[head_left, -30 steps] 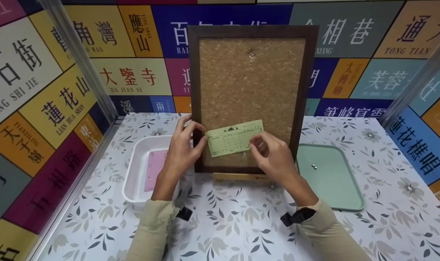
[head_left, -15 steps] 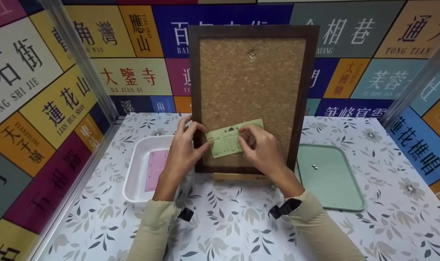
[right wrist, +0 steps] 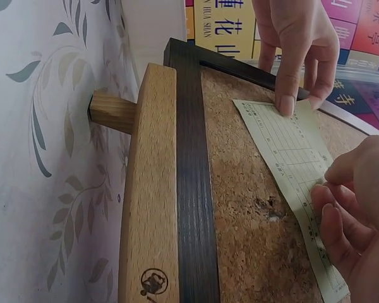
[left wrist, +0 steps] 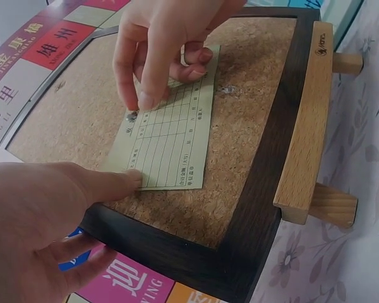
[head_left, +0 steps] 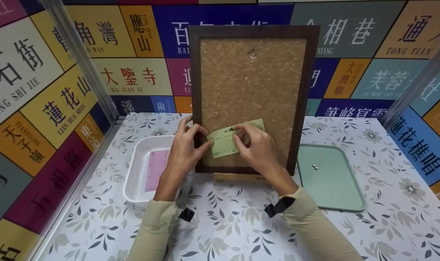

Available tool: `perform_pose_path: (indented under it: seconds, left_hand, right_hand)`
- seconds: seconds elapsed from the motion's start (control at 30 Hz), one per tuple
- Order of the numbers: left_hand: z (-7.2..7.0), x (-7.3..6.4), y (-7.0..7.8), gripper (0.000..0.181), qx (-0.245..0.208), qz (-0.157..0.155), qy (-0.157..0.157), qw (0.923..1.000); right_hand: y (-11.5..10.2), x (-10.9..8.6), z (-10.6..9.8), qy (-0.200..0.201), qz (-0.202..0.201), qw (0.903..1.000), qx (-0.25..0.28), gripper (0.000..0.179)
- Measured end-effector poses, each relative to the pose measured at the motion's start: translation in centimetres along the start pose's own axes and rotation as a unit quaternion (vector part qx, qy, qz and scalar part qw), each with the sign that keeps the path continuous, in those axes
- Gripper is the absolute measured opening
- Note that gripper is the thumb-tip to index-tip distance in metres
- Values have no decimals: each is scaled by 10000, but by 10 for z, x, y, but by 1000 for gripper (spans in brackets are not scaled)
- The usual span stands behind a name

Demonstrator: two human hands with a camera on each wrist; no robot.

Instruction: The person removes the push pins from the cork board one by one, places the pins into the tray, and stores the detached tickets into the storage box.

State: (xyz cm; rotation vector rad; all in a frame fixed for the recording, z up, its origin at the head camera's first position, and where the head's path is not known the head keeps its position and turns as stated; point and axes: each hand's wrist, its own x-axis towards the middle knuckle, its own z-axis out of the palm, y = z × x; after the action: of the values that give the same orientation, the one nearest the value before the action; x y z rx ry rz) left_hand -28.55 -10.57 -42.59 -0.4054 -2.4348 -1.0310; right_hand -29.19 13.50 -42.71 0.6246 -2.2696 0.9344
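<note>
A pale green receipt slip [head_left: 223,143] lies tilted against the lower part of the framed cork board [head_left: 254,83]. My left hand [head_left: 185,146] holds the slip's left end by thumb and index finger; in the left wrist view the thumb [left wrist: 117,183] lies on its corner, other fingers behind the frame. A small dark, shiny pin-like piece [left wrist: 132,117] sits at the slip's heading. Right at it are the thumb and index fingertips of my right hand [head_left: 258,145], its other fingers curled; I cannot tell whether they pinch it. The right hand hides much of the slip's right half.
A wooden stand [right wrist: 148,189] supports the board on the floral-patterned table [head_left: 227,224]. On the left is a white tub [head_left: 129,181] with a pink slip [head_left: 156,170] inside. A green tray [head_left: 336,188] with small silver balls or pins [head_left: 315,167] lies on the right.
My right hand has moved left across the slip, from its right part to the small piece at the heading. The left hand stays at the slip's left end.
</note>
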Motion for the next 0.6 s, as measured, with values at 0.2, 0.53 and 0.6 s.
perform_pose_path:
  seconds: [0.2,0.53,0.6]
  left_hand:
    - [0,1,0,21,-50,43,-30,10000]
    - [1,1,-2,14,-36,72,-17,10000]
    - [1,1,-2,13,-40,53,-12,10000]
  right_hand:
    - [-1,2,3,150,19,9999,7,14]
    - [-2,5,7,175,33,9998,31,10]
    - [-2,4,6,183,52,9998,24,10]
